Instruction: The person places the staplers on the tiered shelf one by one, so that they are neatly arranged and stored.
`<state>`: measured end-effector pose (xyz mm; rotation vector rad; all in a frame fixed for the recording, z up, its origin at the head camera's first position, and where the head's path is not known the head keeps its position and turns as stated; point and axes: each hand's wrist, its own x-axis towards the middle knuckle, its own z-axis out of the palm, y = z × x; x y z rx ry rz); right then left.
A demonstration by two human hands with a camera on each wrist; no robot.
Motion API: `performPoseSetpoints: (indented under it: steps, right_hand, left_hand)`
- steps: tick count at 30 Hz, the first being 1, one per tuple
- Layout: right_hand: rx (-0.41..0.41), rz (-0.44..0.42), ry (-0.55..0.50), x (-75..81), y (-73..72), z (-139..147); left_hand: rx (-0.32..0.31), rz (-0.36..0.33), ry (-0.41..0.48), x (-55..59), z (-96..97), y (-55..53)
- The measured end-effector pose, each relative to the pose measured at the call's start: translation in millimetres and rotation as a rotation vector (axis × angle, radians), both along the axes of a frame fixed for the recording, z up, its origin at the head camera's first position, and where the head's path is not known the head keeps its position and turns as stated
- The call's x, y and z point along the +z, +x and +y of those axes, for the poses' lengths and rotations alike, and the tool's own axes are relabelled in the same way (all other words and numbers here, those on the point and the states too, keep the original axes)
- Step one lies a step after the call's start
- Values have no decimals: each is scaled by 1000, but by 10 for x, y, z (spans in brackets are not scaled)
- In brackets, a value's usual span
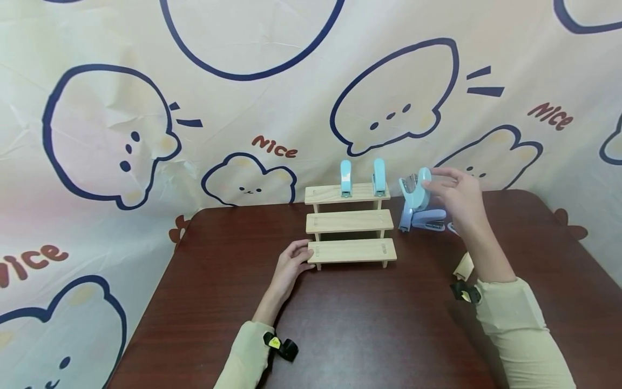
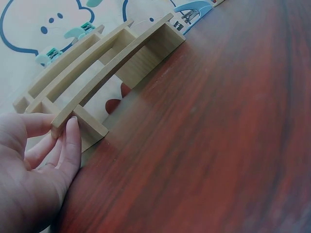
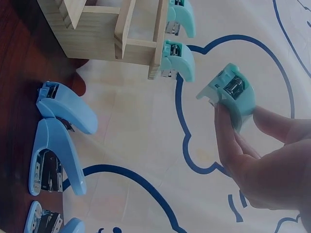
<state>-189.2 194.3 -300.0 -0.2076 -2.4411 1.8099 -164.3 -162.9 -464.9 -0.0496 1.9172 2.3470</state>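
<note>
A pale wooden three-tier rack (image 1: 350,221), right of centre in the head view, bears two turquoise plastic staplers (image 1: 346,177) on top; left grip (image 1: 290,263) pinches the rack's lower-left end, right grip (image 1: 460,199) another turquoise stapler (image 1: 418,199) farther right; brown wood-grained tabletop (image 1: 369,324), cartoon-printed cloth (image 1: 301,108) behind

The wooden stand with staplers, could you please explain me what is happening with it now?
A person holds a turquoise stapler in the air with the right hand, to the right of the wooden stand. The left hand grips the left end of the lowest step. Two other turquoise staplers stand on the top step, and blue staplers are on the table.
</note>
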Motion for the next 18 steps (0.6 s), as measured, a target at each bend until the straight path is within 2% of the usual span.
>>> performPoseSetpoints:
  steps: [12, 18]
  right_hand:
    - [16, 37, 3, 47, -14, -17]
    - [11, 27, 23, 75, -33, -38]
  left_hand:
    - [0, -4, -5, 3, -1, -8]
    - [-4, -6, -3, 10, -4, 0]
